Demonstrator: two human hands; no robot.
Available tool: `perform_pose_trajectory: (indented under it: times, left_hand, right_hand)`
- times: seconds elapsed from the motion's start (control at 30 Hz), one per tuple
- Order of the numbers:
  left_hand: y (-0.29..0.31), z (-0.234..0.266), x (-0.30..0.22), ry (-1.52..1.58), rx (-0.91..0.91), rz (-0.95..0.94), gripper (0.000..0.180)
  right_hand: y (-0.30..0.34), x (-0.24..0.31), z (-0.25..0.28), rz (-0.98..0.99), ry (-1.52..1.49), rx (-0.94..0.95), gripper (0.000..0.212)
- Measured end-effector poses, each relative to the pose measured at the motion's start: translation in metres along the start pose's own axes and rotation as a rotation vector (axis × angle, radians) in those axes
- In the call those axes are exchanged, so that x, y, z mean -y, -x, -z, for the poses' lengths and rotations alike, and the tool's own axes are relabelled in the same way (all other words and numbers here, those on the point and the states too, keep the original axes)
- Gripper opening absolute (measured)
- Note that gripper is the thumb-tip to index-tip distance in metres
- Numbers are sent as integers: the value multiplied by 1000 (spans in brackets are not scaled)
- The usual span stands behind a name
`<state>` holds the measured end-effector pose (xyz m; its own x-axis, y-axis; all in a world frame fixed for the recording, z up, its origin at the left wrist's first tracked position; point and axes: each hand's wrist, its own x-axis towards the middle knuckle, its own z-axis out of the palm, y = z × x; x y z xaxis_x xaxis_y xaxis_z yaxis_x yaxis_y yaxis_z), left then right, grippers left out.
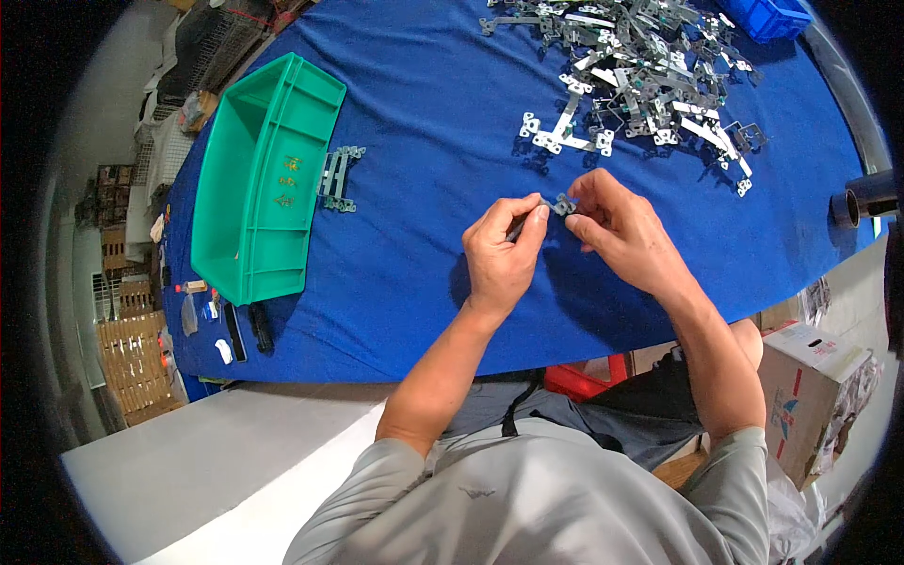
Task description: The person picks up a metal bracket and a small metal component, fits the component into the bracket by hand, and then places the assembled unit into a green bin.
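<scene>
I see the left hand [502, 252] with its grip closed on a small metal part [562, 204], just above the frame's centre; whether the right hand [623, 234] also grips it, I cannot tell. Steady, light fingers seem best. A green bin [252, 179] stands left, a blue bin [767, 17] upper right; their contents I cannot make out.

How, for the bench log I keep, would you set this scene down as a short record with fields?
Surface: blue cloth
Left: left hand pinches a metal bracket
Right: right hand at the bracket's exposed end; firmness of grip unclear
Far side: heap of metal brackets, blue plastic bin to its right
Left side: green plastic bin, several brackets just right of it
</scene>
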<state>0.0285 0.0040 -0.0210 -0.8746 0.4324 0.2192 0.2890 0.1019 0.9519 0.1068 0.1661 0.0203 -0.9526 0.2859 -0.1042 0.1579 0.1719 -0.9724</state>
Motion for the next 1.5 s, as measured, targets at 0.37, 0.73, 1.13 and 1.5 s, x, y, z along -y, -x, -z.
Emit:
perform_pose_trajectory:
  times: [0.37, 0.73, 1.13, 1.5]
  left_hand:
    - [-2, 3, 2, -87, -13, -131, 11]
    - [-2, 4, -1, 151, -27, 106, 12]
    - [-2, 0, -1, -16, -13, 21, 9]
    - [-2, -1, 1, -67, 29, -88, 9]
  right_hand:
    - [-8, -4, 5, 70, 15, -171, 17]
    - [-1, -1, 5, -22, -13, 129, 14]
    - [-1, -1, 1, 100, 180, -18, 17]
    - [-4, -6, -2, 298, 218, -132, 14]
